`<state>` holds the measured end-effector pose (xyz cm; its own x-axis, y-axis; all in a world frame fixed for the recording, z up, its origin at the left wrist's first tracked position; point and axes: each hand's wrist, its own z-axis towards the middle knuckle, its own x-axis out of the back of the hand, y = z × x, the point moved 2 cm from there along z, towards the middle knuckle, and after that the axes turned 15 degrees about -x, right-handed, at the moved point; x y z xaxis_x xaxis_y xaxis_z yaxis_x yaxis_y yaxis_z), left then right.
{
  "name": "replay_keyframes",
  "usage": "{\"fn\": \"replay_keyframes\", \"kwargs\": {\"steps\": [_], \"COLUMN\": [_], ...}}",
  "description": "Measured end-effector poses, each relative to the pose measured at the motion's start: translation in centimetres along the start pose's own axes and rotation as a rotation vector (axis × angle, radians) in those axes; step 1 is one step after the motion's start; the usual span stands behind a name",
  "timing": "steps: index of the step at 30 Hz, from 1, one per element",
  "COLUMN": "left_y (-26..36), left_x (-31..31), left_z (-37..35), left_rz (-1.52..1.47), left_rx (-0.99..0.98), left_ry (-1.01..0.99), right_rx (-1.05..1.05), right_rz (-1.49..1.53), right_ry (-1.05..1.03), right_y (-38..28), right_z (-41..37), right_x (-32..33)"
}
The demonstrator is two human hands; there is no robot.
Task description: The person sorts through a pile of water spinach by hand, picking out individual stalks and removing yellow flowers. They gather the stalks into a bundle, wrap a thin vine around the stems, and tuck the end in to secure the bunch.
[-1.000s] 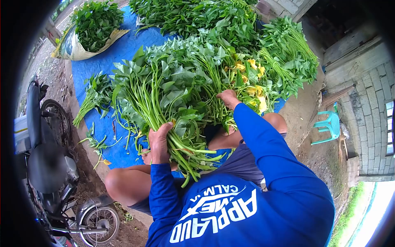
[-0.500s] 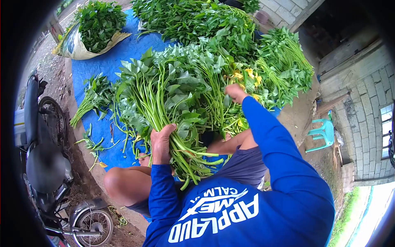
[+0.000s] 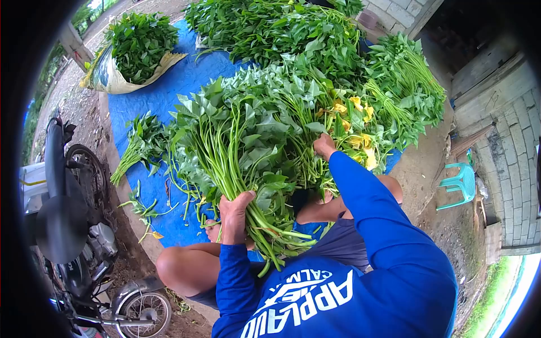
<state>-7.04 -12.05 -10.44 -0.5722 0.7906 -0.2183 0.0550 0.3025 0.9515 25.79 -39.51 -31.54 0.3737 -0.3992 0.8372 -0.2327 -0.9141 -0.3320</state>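
our left hand (image 3: pixel 234 217) clasps the stem bunch (image 3: pixel 230 152), long axis near right to far left; our right hand (image 3: pixel 324 147) sits to its right, beside yellow leaves (image 3: pixel 360 141), pinching or not, we can't tell.

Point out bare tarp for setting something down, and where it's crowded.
Free: blue tarp between the leaf-filled sack and the small bundle. Crowded: the middle, where the left hand grips long stems and the right hand is beside yellow leaves.

Motorcycle (image 3: pixel 100 242) and turquoise chair (image 3: pixel 466 181)
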Motion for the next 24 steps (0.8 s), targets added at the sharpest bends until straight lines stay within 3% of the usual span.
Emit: {"fn": "replay_keyframes", "kwargs": {"steps": [2, 6, 9, 11, 13, 15, 17, 18, 21, 22, 24], "left_y": [-0.4, -0.3, -0.1, -0.2, -0.5, -1.0, -1.0, -1.1, -1.1, -1.1, -0.7], "left_x": [0.0, -0.2, -0.2, -0.2, -0.1, 0.3, 0.2, 0.2, 0.4, 0.5, 0.3], "left_z": [0.3, 0.5, 0.8, 0.9, 1.0, 1.3, 1.2, 1.2, 0.9, 0.6, 1.2], "left_rz": [-0.002, 0.001, 0.001, -0.016, -0.015, -0.009, -0.038, -0.048, -0.054, -0.052, -0.072], "left_rx": [0.014, 0.029, 0.023, 0.006, -0.006, -0.01, -0.005, -0.005, 0.006, 0.006, -0.027], "left_ry": [0.004, -0.002, -0.009, -0.003, 0.0, -0.011, -0.008, -0.005, -0.011, -0.025, -0.033], "right_rx": [-0.069, 0.063, 0.041, -0.06, -0.019, 0.012, 0.202, 0.161, 0.129, 0.139, 0.218], "right_rz": [0.092, 0.109, 0.01, 0.208, 0.575, 0.687, 0.757, 0.746, 0.644, 0.55, 0.636], "right_ry": [0.138, 0.231, 0.04, -0.296, -0.569, -0.561, -0.54, -0.536, -0.548, -0.451, -0.41], "right_y": [0.6, 0.3, -1.8, -3.5, -2.9, -5.5, -6.4, -6.5, -6.8, -7.0, -8.0], "right_z": [0.7, -1.1, -2.4, -3.8, -2.5, -8.3, -12.0, -14.1, -17.4, -17.8, -20.3], "right_x": [-0.5, 1.5, 7.2, 12.7, 17.2, 23.5, 28.1, 30.2, 31.3, 30.7, 30.3]}}
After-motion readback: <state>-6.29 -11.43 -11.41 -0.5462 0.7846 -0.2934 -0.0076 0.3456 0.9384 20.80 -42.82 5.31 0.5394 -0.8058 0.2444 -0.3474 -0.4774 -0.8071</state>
